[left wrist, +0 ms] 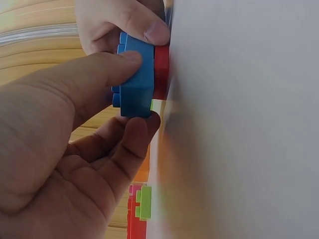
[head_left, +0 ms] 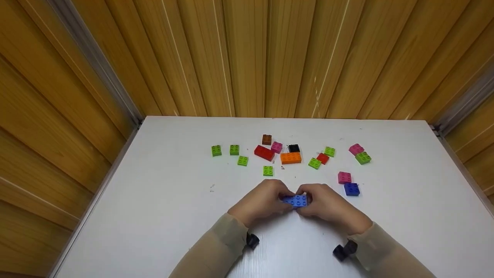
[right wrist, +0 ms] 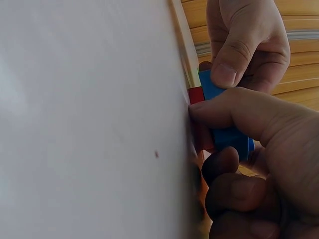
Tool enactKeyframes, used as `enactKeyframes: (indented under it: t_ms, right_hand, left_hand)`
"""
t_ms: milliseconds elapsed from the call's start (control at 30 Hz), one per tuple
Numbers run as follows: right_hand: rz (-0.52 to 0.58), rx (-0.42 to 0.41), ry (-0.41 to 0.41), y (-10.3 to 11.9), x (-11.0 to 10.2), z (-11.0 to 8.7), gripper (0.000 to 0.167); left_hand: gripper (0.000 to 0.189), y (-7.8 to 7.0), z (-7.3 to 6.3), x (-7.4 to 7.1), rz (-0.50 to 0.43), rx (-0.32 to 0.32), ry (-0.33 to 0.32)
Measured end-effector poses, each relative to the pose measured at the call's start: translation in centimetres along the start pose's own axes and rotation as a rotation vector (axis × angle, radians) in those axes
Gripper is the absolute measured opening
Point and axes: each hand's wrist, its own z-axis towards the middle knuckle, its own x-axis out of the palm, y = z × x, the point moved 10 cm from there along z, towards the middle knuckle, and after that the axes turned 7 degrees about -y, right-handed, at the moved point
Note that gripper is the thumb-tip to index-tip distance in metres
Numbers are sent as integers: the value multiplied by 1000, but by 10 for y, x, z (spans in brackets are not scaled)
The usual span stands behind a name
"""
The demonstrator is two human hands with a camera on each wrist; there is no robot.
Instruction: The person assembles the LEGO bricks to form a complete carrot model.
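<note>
Both hands meet over the near middle of the white table. A light-blue toy brick (head_left: 300,201), studs up, sits between them on top of a red brick (left wrist: 161,74). My left hand (head_left: 269,199) pinches the blue brick, thumb on its near side and fingertips at its end. At the other end, my right hand (head_left: 323,201) grips the stacked pair; its thumb (right wrist: 227,109) crosses the blue side and its tip lies on the red brick. The red brick is low against the tabletop, and the head view hides it under the blue one.
Behind the hands lie an orange brick (head_left: 290,158), a long red brick (head_left: 264,153), a black brick (head_left: 294,148) and several green ones. Right of the right hand are a pink brick (head_left: 344,177) and a dark-blue brick (head_left: 351,189). A wood-patterned wall (head_left: 247,58) rises behind the table (head_left: 166,193).
</note>
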Motion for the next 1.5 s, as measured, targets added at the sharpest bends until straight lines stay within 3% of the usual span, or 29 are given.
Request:
enactKeyframes:
  t_ms: [233, 400, 567, 733, 967, 1133, 1333, 1500]
  right_hand:
    - [15, 25, 10, -3, -1, 0, 23]
    - [16, 22, 10, -3, -5, -2, 33]
    - [86, 57, 19, -6, -7, -4, 38]
    - [112, 84, 4, -9, -7, -5, 36]
    - [73, 12, -26, -2, -8, -3, 33]
    - [63, 53, -16, -3, -7, -4, 36]
    - [61, 103, -3, -9, -7, -3, 44]
    - [72, 109, 3, -10, -5, -4, 46]
  left_hand:
    - [30, -1, 1, 1, 6, -46, 10]
    - [29, -4, 3, 3, 25, -64, 24]
    - [29, -4, 1, 5, 35, -66, 23]
    - [30, -1, 0, 6, 26, -27, 16]
    - [36, 2, 0, 1, 29, 43, 16]
    - [48, 16, 0, -20, -70, -34, -13]
    - [46, 48, 11, -60, -206, -175, -179]
    - [48, 73, 28, -78, -243, -312, -273]
